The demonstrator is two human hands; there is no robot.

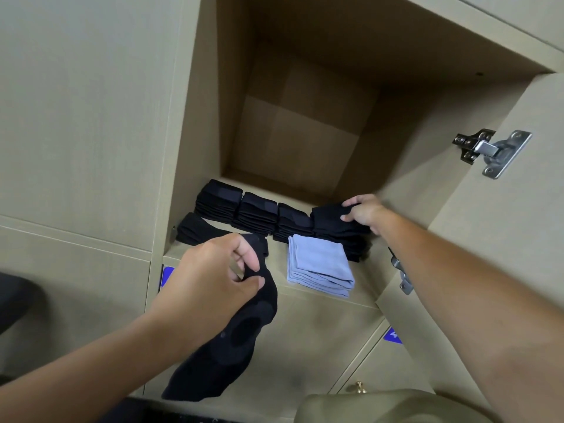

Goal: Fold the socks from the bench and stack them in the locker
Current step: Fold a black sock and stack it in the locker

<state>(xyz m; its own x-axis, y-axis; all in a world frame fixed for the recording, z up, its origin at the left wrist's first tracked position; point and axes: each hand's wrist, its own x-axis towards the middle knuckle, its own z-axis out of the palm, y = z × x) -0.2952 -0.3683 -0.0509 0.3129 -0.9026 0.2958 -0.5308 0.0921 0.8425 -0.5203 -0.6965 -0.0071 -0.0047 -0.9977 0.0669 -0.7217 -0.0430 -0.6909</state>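
Observation:
My left hand (213,279) pinches a black sock (225,346) near its top, and the sock hangs down in front of the locker's lower edge. My right hand (363,210) grips the top of the rightmost stack of folded black socks (338,232) inside the open locker (305,123). Three more black stacks (244,209) stand in a row to the left along the locker floor. A folded black sock (198,228) lies in front of them at the left. A pile of folded light blue socks (320,268) sits at the front right.
The locker door (500,209) stands open at the right with a metal hinge (491,151) on it. Closed locker doors surround the opening, with blue labels (167,276) below. A brass knob (360,386) and a beige rounded object (381,407) are at the bottom.

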